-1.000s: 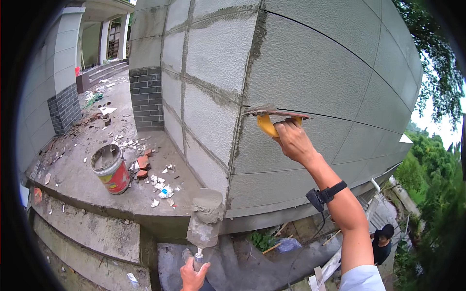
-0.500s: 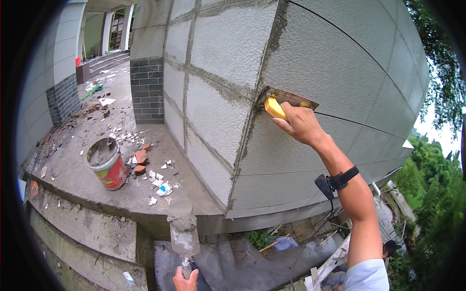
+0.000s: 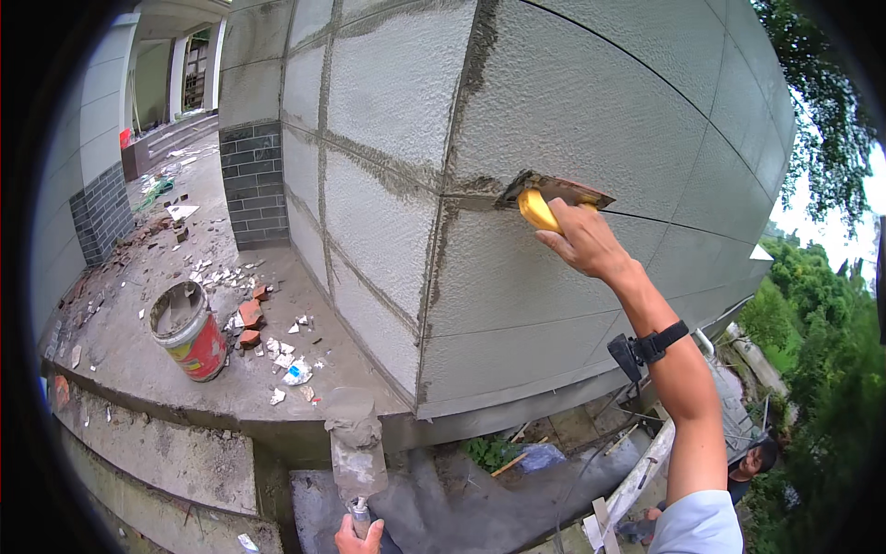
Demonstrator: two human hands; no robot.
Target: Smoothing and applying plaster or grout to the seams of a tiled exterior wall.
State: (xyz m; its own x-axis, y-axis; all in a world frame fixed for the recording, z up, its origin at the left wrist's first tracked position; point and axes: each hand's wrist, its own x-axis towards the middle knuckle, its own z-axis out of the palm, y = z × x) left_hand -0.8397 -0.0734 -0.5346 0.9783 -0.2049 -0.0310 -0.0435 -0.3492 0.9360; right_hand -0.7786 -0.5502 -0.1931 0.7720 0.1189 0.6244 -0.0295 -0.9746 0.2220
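Observation:
My right hand (image 3: 589, 242) is closed round the yellow handle of a finishing trowel (image 3: 539, 212). Its flat blade lies against a horizontal joint of the grey panelled wall (image 3: 544, 277), just right of the corner. Wet grey mortar (image 3: 472, 202) fills the joint between corner and blade, and more is smeared down the corner edge. Low in the middle, my left hand (image 3: 358, 538) grips a second, longer-bladed trowel (image 3: 358, 471), its blade pointing away from me. A lump of mortar (image 3: 354, 432) sits on that blade.
A red and yellow bucket (image 3: 198, 351) with mortar inside stands on the landing at left. Broken bricks (image 3: 250, 314) and white shards lie beside it. Concrete steps (image 3: 166, 452) drop along the lower left. Another person (image 3: 752, 462) is below at right, near planks.
The right-hand trowel has slid right along the joint, away from the corner, leaving mortar behind it. The view has shifted; the left hand still holds the loaded trowel.

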